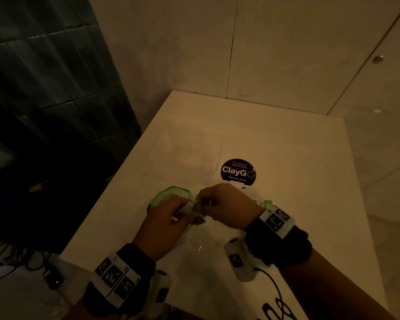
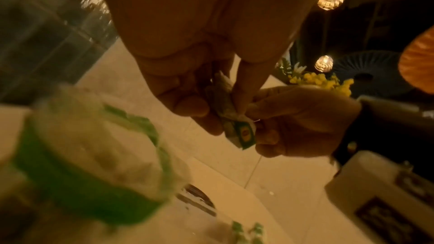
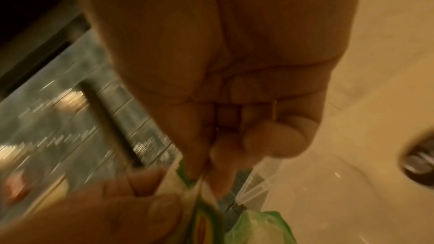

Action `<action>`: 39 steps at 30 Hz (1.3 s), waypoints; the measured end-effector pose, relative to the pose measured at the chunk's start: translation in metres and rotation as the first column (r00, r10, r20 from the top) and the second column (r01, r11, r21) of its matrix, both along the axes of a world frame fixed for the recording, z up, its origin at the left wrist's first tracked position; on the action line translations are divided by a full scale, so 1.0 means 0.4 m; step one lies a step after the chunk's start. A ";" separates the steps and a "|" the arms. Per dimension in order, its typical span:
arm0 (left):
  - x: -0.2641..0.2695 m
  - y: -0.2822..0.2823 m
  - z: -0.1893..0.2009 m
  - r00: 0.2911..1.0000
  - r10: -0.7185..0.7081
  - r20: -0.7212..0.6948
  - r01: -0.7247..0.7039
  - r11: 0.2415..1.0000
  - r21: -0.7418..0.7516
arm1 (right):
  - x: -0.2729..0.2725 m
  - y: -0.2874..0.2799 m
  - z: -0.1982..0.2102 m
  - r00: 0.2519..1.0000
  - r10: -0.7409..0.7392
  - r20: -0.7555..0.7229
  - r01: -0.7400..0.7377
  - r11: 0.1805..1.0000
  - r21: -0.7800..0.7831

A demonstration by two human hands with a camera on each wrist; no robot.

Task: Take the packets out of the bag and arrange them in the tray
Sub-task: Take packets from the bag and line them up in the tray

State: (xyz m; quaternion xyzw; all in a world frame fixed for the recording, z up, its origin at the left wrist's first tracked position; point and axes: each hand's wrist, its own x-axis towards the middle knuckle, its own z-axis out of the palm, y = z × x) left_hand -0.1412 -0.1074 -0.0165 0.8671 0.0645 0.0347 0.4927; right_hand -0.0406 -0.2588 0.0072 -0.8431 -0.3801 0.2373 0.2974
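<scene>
Between the two hands, above the near part of the table (image 1: pixel 286 158), a small crumpled packet (image 2: pixel 237 129) is pinched from both sides: left hand (image 1: pixel 166 225) has thumb and fingers curled round its upper, scrunched end, right hand (image 1: pixel 226 206) pinches the lower end, where a green panel with a yellow oval mark shows. In the left wrist view the left fingers (image 2: pixel 187 107) wrap the paper and the right hand's fingertips meet it from the right. In the right wrist view the right fingers (image 3: pixel 277 136) are curled tight, tips on the packet edge; that view is blurred, detail of the grip hard to read. Packet is held off the surface, not in bag or tray. Just beyond and under the left hand, a clear bag (image 1: pixel 171 195) with a green rim lies open on the table, blurred and close in the left wrist view; contents cannot be made out. More green-and-white bits (image 1: pixel 267 203) lie just right of the right hand, partly hidden by the wrist. Farther toward the far edge, a clear plastic tray (image 1: pixel 217 155) sits on the table, faint, its right rim near a round dark sticker (image 1: pixel 237 172) reading "ClayGo". Both wrists wear dark bands with black-and-white marker tags (image 1: pixel 276 221). A black cable (image 1: pixel 273 287) runs across the near right part of the table. Dim, warm light throughout.
</scene>
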 end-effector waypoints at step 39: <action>0.005 -0.175 -0.152 0.935 0.148 -0.321 -0.247 0.923 -0.296 | 0.026 -0.230 -0.197 0.983 -0.184 0.023 0.166 0.821 -0.547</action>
